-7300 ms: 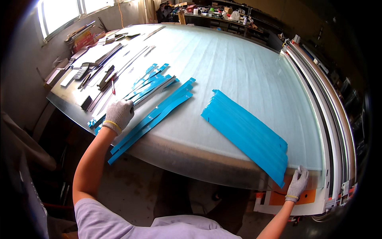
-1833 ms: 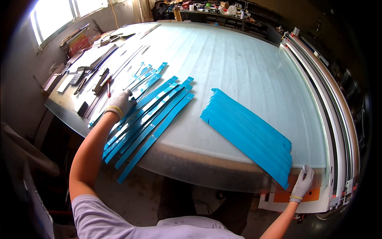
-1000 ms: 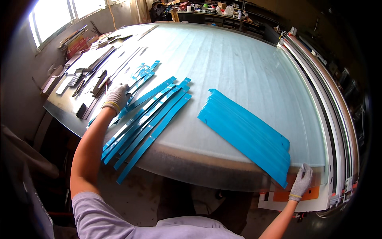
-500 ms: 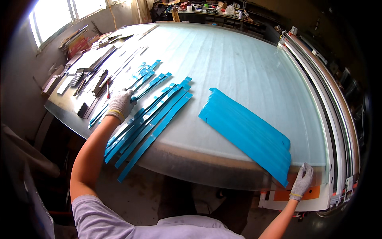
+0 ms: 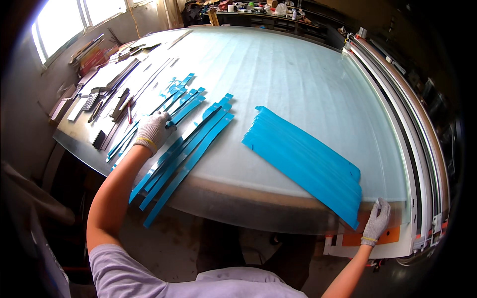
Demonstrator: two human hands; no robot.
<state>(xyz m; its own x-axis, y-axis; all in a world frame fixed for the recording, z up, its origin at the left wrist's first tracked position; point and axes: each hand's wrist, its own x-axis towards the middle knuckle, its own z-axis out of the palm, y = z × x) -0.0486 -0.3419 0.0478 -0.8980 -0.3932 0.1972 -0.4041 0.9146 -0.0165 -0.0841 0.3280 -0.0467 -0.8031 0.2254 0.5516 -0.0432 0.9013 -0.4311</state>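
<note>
In the head view, the left hand (image 5: 155, 130), in a pale grey knit glove with a yellow cuff line, bends its fingers down over a bundle of thin, glossy blue strips (image 5: 189, 109) on a broad, pale, translucent surface (image 5: 298, 74); whether it pinches any of them is hidden. Beside it, a loose fan of long, flexible blue strips (image 5: 185, 173) lies slantwise, lower ends jutting past the near edge. The right hand (image 5: 377, 218), gloved alike, rests by that edge with fingers gathered, just beside a neat overlapping stack of flat blue strips (image 5: 303, 164); I cannot tell whether it holds anything. The overhanging ends look the likeliest trouble: a brush from the left forearm could drag the fan to the floor. Glossy, crossed strips might also cling or tangle, so lifting one could pull its neighbours askew. The stack's lower corner reaches the edge near the right hand, where a knock might skew its layers.
</note>
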